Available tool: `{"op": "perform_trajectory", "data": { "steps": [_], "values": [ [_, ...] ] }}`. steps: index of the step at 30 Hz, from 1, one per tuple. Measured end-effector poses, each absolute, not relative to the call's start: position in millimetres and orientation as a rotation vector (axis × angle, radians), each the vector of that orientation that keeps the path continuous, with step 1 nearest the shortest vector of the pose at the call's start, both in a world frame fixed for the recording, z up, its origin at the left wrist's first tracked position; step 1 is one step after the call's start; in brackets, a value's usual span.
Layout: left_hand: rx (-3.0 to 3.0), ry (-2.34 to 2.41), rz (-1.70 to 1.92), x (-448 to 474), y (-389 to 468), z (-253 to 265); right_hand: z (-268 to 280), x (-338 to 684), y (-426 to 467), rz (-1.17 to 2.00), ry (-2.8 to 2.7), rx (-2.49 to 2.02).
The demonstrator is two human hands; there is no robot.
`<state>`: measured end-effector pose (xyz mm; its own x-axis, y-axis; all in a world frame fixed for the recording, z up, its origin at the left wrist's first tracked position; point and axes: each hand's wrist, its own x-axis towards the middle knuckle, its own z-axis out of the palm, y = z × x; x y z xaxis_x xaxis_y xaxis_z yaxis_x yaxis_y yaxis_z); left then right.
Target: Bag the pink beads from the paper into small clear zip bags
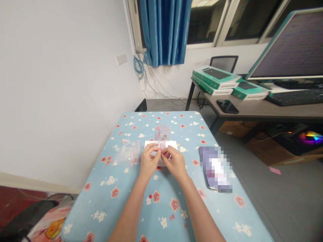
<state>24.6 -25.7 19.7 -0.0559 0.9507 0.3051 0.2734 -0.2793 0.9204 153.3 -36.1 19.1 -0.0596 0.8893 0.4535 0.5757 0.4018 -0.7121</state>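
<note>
My left hand (149, 160) and my right hand (174, 161) meet over a white paper sheet (173, 144) on the floral blue tablecloth (161, 205). Their fingertips pinch a small pinkish-red item between them; it is too small to identify. A clear plastic bag with red bits (162, 131) stands just beyond the sheet. Another clear zip bag (128, 154) lies flat to the left of my left hand.
A pixelated flat object (216, 168) lies right of my hands. A desk (262, 109) at the right carries green boxes (214, 79), a phone (227, 106), a keyboard (297, 96) and a monitor (290, 47). A white wall is on the left, a blue curtain (165, 30) behind.
</note>
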Motion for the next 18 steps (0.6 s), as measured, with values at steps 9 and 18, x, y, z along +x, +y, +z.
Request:
{"op": "perform_trajectory", "data": {
  "steps": [9,18],
  "values": [
    [1.629,1.32,1.427,24,-28,22,28,157,-39,0.465,-1.744,-1.267],
    [1.979,1.373,1.3,24,-28,14,27,159,-38,0.417,-1.75,-1.306]
  ]
}}
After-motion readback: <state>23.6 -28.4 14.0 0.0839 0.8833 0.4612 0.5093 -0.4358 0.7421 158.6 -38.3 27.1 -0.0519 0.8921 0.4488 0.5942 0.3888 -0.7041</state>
